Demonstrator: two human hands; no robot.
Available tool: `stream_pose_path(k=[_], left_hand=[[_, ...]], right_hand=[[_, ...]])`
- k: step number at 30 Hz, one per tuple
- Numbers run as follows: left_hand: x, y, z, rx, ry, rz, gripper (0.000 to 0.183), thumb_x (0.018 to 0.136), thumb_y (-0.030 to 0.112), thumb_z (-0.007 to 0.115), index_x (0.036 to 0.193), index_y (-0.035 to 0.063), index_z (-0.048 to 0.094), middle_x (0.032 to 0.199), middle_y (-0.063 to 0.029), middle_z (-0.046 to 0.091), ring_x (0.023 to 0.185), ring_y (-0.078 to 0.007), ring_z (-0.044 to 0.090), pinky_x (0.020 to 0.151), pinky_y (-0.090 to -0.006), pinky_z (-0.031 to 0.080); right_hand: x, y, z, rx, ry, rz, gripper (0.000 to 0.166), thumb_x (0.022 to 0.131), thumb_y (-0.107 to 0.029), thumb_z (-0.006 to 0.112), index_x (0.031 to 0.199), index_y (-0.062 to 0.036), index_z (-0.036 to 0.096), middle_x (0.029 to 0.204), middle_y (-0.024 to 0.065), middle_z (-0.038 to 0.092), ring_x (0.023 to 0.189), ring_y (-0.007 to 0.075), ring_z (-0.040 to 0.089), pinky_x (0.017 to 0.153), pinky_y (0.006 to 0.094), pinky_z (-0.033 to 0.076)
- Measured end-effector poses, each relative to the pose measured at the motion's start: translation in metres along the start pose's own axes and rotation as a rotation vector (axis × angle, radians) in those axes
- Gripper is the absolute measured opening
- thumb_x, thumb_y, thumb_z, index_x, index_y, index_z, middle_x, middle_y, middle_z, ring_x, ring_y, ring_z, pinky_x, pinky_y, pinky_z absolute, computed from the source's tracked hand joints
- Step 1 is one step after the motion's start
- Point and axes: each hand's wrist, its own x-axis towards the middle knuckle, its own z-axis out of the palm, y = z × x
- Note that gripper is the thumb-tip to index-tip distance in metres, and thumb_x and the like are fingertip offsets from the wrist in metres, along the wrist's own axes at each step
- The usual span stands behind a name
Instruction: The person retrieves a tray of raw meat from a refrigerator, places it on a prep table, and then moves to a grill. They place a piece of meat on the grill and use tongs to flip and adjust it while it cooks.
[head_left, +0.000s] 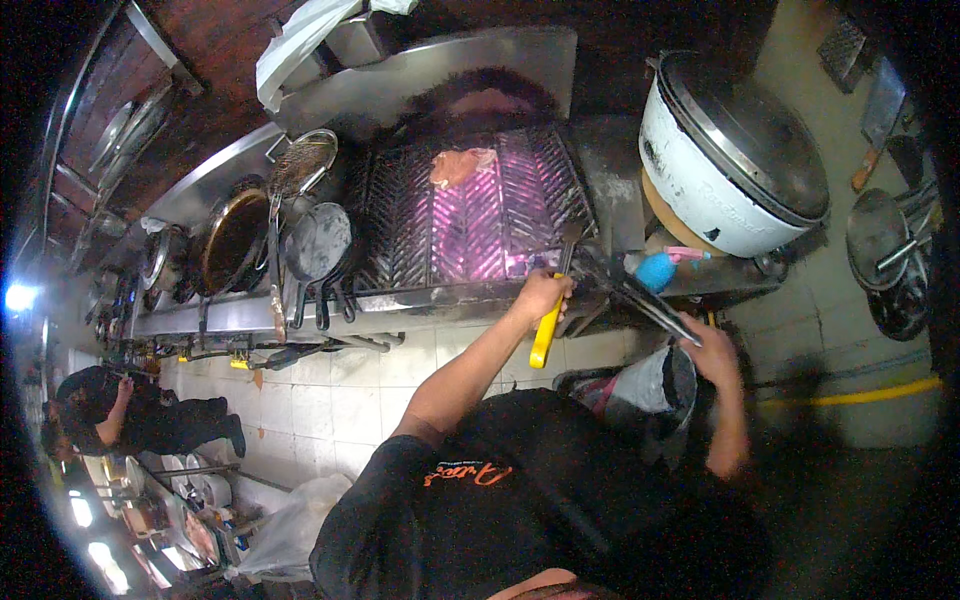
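Observation:
My left hand (544, 298) is closed around the yellow handle (546, 334) of a metal tool whose head lies over the grill's front right corner. Farther right, my right hand (712, 349) grips the near end of long metal tongs (660, 313), which slant up and left to that same corner. The tips of both tools are dark and hard to make out. A flat piece of raw-looking meat (459, 166) lies toward the back of the ridged grill grate (469, 240), which has a pink-purple glow.
Right of the grill stand a large white pot (697, 172) with a metal lid and a blue spray bottle (655, 271). Pans (319, 240) and a wire strainer (304, 161) sit on the left. Below my right hand is a bucket-like container (675, 382). A person (150, 412) stands far left.

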Motion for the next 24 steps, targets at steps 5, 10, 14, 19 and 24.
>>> stream_pose_path(k=[5, 10, 14, 19, 24], left_hand=[[-0.006, 0.031, 0.004, -0.051, -0.04, 0.014, 0.013, 0.079, 0.012, 0.056, 0.072, 0.0026, 0.053, 0.061, -0.0054, 0.049, 0.046, -0.0158, 0.047, 0.038, -0.0316, 0.042], [-0.007, 0.035, 0.005, -0.076, 0.008, 0.043, 0.013, 0.078, 0.012, 0.058, 0.07, 0.0026, 0.054, 0.062, -0.0059, 0.051, 0.046, -0.0159, 0.048, 0.039, -0.032, 0.043], [0.001, 0.016, -0.001, -0.085, 0.011, 0.018, 0.017, 0.078, 0.015, 0.06, 0.067, 0.0032, 0.053, 0.058, -0.0057, 0.05, 0.044, -0.0168, 0.048, 0.039, -0.0318, 0.041], [0.012, -0.02, -0.006, -0.12, -0.025, -0.036, 0.016, 0.079, 0.015, 0.061, 0.074, 0.0029, 0.052, 0.061, -0.0045, 0.05, 0.044, -0.0152, 0.047, 0.038, -0.0318, 0.041], [0.023, -0.057, -0.01, -0.03, -0.034, 0.01, 0.012, 0.077, 0.013, 0.059, 0.08, 0.0032, 0.053, 0.061, -0.0032, 0.05, 0.043, -0.0141, 0.047, 0.038, -0.0307, 0.042]], right_hand=[[0.09, -0.044, 0.132, -0.073, 0.058, -0.021, 0.052, 0.084, -0.021, 0.06, 0.134, -0.0193, 0.045, 0.102, 0.0194, 0.059, 0.095, 0.0404, 0.056, 0.08, 0.045, 0.047], [0.15, -0.074, 0.166, -0.267, 0.014, -0.051, 0.052, 0.089, -0.026, 0.052, 0.139, -0.0267, 0.037, 0.098, 0.0234, 0.058, 0.087, 0.0414, 0.059, 0.075, 0.0508, 0.049], [0.099, -0.076, 0.125, -0.276, -0.017, 0.052, 0.052, 0.088, -0.025, 0.055, 0.138, -0.0228, 0.039, 0.1, 0.0209, 0.058, 0.095, 0.0385, 0.057, 0.08, 0.0486, 0.047], [0.038, -0.038, 0.098, -0.215, 0.043, 0.081, 0.053, 0.086, -0.02, 0.058, 0.136, -0.0274, 0.042, 0.094, 0.0208, 0.054, 0.094, 0.0408, 0.056, 0.077, 0.0475, 0.046], [-0.033, 0.007, 0.072, -0.175, 0.187, 0.102, 0.055, 0.086, -0.021, 0.058, 0.138, -0.0291, 0.041, 0.095, 0.0211, 0.054, 0.087, 0.0407, 0.056, 0.076, 0.0446, 0.047]])
